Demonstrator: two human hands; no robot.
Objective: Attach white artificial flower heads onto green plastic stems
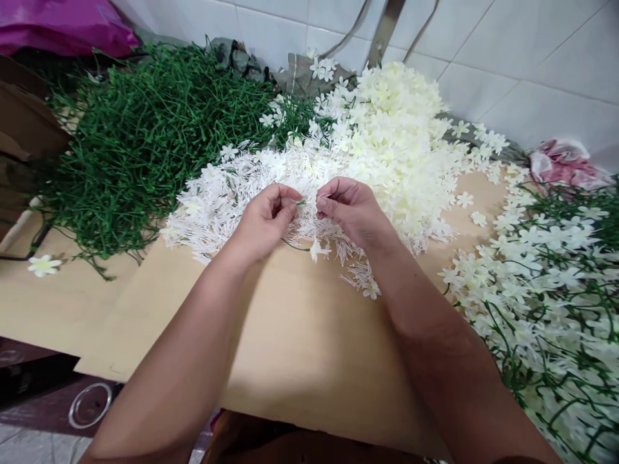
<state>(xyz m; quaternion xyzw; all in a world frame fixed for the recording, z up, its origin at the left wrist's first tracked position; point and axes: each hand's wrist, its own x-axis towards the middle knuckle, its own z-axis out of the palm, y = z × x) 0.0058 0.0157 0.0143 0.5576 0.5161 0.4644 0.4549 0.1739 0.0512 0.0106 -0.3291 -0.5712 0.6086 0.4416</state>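
Note:
My left hand [273,216] pinches a thin green plastic stem [300,203], its tip pointing toward my right hand. Below these fingers a green stem [294,247] curves to a white flower [316,250]; whether it is the same stem I cannot tell. With thumb and forefinger together, my right hand [348,207] grips a small thin white piece [325,195], mostly hidden. The hands are a short gap apart. Just beyond them lies a heap of white thread-like pieces [217,200], with a pile of pale yellow-white flower heads [401,135] behind to the right.
A large heap of green stems [159,122] fills the back left. At right lie many stemmed white flowers [546,290]. A single flower head [44,265] rests on the cardboard-coloured table surface [290,348]. A purple bag [62,26] and tiled wall [532,51] stand behind.

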